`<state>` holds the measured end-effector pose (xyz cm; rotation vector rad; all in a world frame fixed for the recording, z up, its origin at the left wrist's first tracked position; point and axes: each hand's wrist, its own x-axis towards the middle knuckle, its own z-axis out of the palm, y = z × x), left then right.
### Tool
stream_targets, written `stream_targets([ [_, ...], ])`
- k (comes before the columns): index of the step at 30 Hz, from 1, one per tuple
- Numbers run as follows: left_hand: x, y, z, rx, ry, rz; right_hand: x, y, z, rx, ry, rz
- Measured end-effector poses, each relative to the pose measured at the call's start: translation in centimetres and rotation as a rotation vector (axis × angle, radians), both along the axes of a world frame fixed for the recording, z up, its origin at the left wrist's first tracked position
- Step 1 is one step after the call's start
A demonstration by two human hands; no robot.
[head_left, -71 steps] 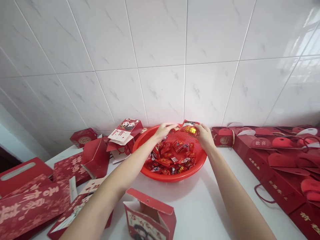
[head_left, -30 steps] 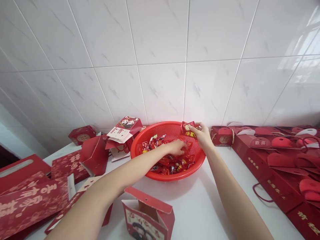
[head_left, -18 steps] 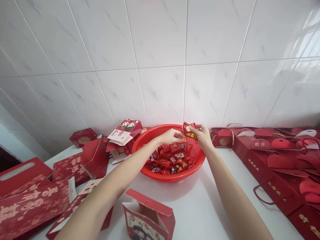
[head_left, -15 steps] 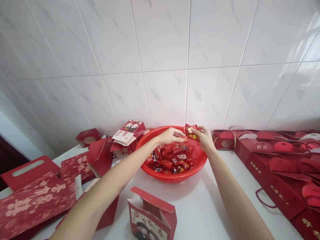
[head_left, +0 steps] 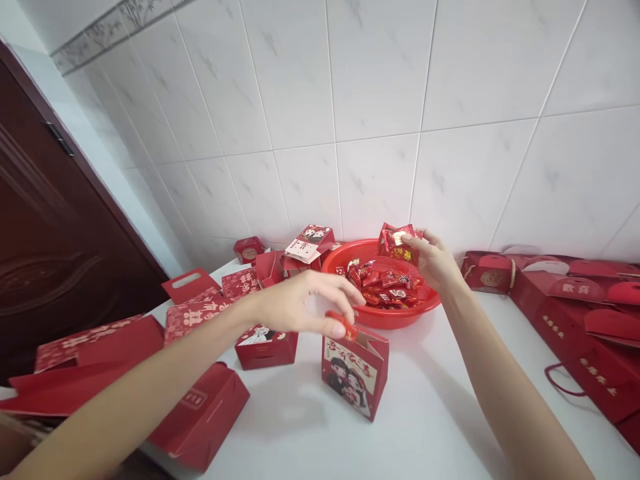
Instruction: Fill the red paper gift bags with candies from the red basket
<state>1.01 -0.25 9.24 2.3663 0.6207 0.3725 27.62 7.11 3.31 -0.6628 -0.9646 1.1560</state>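
My left hand (head_left: pixel 315 303) is above the open top of a small red gift box (head_left: pixel 355 373) with a printed couple on its front. A small red-wrapped candy (head_left: pixel 344 327) is pinched between its thumb and fingers. Over the far right rim of a red plastic basket (head_left: pixel 395 319), my right hand (head_left: pixel 433 257) grips red and gold candy packets (head_left: pixel 395 241); how many I cannot tell. Inside the basket lies a pile of red-wrapped candies (head_left: pixel 385 283).
Several red gift boxes (head_left: pixel 200 413) crowd the left side of the white table (head_left: pixel 295 413). Along the right stand rows of red handled boxes (head_left: pixel 565 333), one with a red cord. A tiled wall (head_left: pixel 380 180) rises behind, and a dark door (head_left: pixel 60 200) is at left.
My left hand has moved from the basket toward me, over the gift box, with a candy. My right hand keeps its packets near the basket's rim. The view has turned left.
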Motion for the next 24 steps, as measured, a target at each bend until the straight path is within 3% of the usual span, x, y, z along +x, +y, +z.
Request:
stream_targets([
  [4, -0.5, -1.6, -2.3, 0.105, 0.099, 0.021, -1.5, -3.1, 1.9, 0.070, -0.093, 0.022],
  [12, -0.1, -0.5, -6.0, 0.200, -0.142, 0.163, -2.9, -7.7, 3.8, 0.142, -0.242, 0.032],
  [17, 0.1, -0.5, -7.1, 0.238, -0.239, 0.278, -3.4, -8.9, 3.7, 0.169, -0.319, 0.107],
  [24, 0.2, -0.3, -7.5, 0.257, -0.287, 0.318, -3.3, -9.5, 3.8, 0.183, -0.362, 0.148],
])
